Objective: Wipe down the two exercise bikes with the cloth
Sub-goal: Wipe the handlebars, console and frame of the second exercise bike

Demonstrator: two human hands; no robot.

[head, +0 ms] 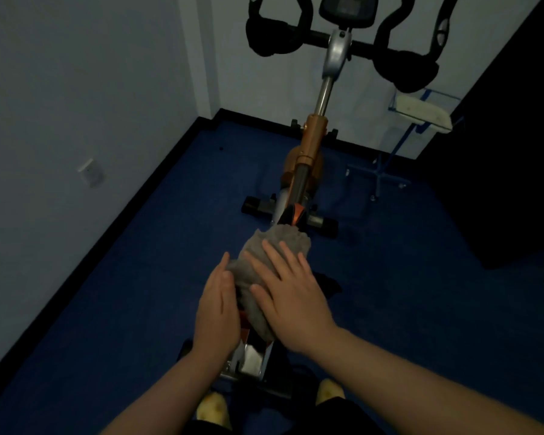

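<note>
While a person stands over the rear of a bike (308, 171) on the blue floor (107, 309), both hands press a grey cloth (264, 255) onto what appears to be its saddle, which the cloth and hands hide almost wholly. The left hand (215, 312) lies flat against the cloth's left side, fingers straight; the right hand (292, 293) spreads over the top, fingers extended, neither hand curled round anything. The cloth looks soft, light and thick, bunched into a pad that drapes over the saddle's near end and nose. It would likely slide freely over smooth padding, so flat palm pressure seems the best hold, with the fingers pinning its edges to stop it rucking. The bike, by contrast, looks heavy and rigid, planted on its cross feet. Beyond the cloth, the orange frame rises to a chrome post, and black handlebars (399, 67) with a console (347, 9) stand against the far wall. A clear stand (421, 111) holding something pale sits to the right, near the far corner. Only one bike is visible.
</note>
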